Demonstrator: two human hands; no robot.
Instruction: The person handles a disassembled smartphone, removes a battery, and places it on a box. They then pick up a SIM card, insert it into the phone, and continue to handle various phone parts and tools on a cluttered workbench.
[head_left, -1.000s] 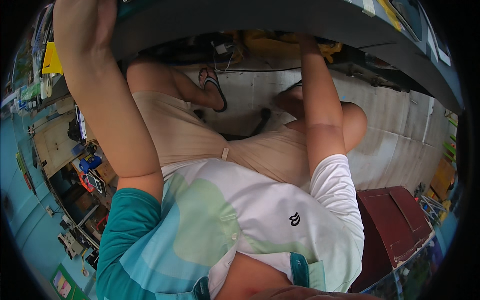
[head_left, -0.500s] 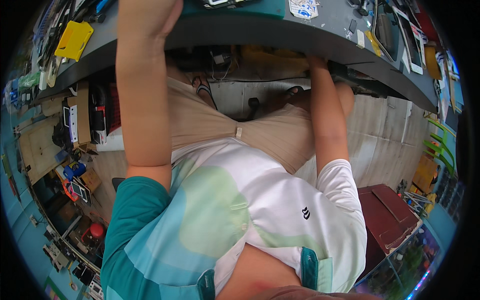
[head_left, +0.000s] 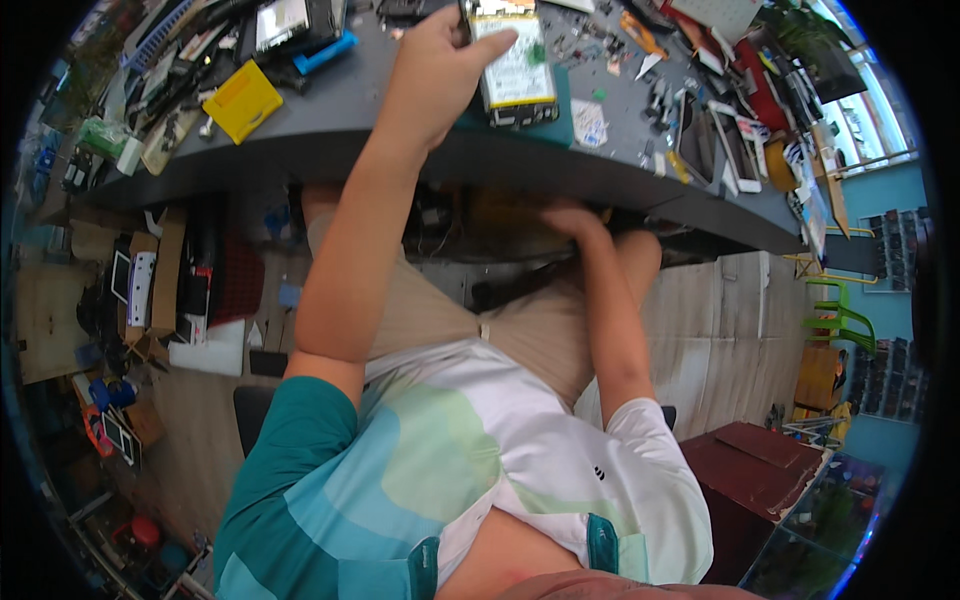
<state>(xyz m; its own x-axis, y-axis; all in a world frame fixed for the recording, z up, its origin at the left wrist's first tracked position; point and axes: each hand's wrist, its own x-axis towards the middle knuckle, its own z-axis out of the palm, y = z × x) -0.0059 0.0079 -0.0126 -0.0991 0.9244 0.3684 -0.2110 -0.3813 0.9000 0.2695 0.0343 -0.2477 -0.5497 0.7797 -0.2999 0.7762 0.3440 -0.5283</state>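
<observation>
My left hand [head_left: 436, 80] grips the left edge of an opened smartphone [head_left: 518, 78], its thumb lying across the front. The phone's back is off, showing a white battery with yellow strips and dark parts at the lower end. Under it lies a teal work mat [head_left: 563, 112] at the desk's near edge. Down below the desk edge, over my lap, my right hand [head_left: 572, 217] is smeared by motion. Its fingers cannot be made out, nor whether it holds anything.
The grey desk [head_left: 330, 110] carries a yellow plastic tray [head_left: 243, 102], a blue tool [head_left: 326, 53] and a white patterned card [head_left: 590, 122]. Phone parts [head_left: 735, 150] crowd its right side. A dark red case [head_left: 750, 465] stands behind me at the right; green chairs [head_left: 840, 320] stand farther right.
The view has shifted, bringing more of the desk into sight. My left hand and the phone now show fully. My right hand, hidden under the desk edge before, has drawn back and leftward into view.
</observation>
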